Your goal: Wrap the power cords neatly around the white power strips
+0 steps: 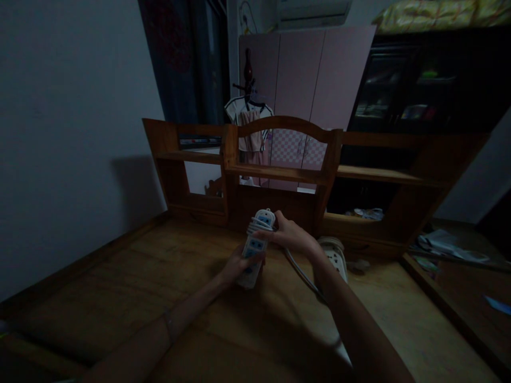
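Observation:
Above the wooden desk I hold a white power strip (pixel 256 244) with blue sockets, tilted with its far end up. My left hand (pixel 239 264) is closed around its lower half. At the upper end, my right hand (pixel 289 234) grips the white cord (pixel 261 225), which is wound a few turns around the strip. The loose part of the cord trails from there down to the right, passing behind my right forearm. Beside that forearm a second white power strip (pixel 336 258) lies on the desk, its own cord coiled at the far end.
A wooden shelf unit (pixel 279 171) stands along the back of the desk (pixel 159 276). A wall (pixel 72 133) borders the left side. Papers (pixel 449 246) lie on a lower surface at right. Beyond are a pink wardrobe (pixel 299 80) and a shirt on a stand.

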Motion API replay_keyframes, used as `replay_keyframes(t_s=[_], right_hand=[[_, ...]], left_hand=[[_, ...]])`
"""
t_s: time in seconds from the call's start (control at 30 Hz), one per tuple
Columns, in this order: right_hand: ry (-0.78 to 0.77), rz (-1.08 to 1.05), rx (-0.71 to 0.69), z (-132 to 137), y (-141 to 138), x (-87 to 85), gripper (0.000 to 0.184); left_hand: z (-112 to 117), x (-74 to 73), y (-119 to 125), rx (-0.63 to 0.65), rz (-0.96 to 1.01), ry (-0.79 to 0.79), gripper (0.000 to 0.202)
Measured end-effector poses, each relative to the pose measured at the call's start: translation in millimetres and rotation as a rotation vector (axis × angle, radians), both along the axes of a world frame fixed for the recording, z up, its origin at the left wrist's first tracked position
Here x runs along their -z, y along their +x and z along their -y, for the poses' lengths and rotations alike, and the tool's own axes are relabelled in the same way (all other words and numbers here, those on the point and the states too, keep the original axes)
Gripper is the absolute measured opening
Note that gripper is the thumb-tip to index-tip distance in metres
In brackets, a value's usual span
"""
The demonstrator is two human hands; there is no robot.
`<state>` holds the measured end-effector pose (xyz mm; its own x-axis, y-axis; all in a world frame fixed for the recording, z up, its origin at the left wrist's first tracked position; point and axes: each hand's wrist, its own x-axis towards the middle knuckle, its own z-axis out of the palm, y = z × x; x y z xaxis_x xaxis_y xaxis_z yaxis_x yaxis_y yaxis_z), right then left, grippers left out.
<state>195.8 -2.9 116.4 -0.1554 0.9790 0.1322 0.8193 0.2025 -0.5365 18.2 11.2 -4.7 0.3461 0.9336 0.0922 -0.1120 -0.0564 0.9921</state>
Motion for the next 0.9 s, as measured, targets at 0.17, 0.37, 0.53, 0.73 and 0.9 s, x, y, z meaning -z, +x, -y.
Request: replay_keyframes(t_s=[0.17,0.37,0.53,0.73,0.9], right_hand=[[0.081,0.199,0.104,-6,-2,9.2,0.058],[0.082,0.359,0.100,-7,3,8.2,0.024],[0.108,0.430,0.087,7,-5,0.5,0.018],[0.161,0.498,0.098,27,-3,-20.4,0.019],[0.343,0.422,0.026,56,1,-50.8,0.017]], left_hand=[[-8,3.6,-2,-0.113,-0.070,0.017,0.045],[-17,6.7,-6,-0.234,-0.082,0.047,0.048],[-15,4.7,-4,-0.313,-0.128,0.073,0.053],[-31,7.8,-19,-0.426,-0.143,0.030,0.055],[-47,14.5,-34,-0.512,-0.152,-0.011,0.057]])
